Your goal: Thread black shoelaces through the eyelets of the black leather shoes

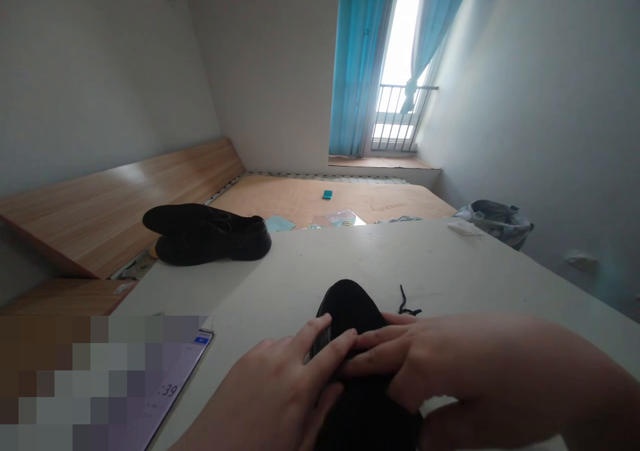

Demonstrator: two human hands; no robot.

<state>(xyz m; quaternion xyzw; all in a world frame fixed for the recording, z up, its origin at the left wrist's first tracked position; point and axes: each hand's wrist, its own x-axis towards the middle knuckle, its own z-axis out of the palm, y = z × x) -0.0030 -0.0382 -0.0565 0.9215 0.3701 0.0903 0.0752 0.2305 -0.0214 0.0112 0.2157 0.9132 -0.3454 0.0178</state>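
Note:
A black shoe [349, 302] lies on the white table [295, 264] in front of me, one rounded end pointing away. My left hand [283, 378] grips its left side, with fingertips resting on top. From the right, my right hand [413, 351] presses its fingers together onto the middle of the shoe, close to the left fingertips. Both hands hide much of the shoe, including whatever lies under the right fingers. A thin black lace [404, 301] sticks out beyond the right hand. Other black laced footwear [210, 238] stands at the table's far left; whether one shoe or two, I cannot tell.
A tablet or phone screen [170, 384], partly blurred out, is at the near left. Near the far right edge lies a small white packet [465, 228], with a grey bag [500, 221] beyond. A wooden bed [280, 194] stands behind the table, below a blue-curtained window [400, 44].

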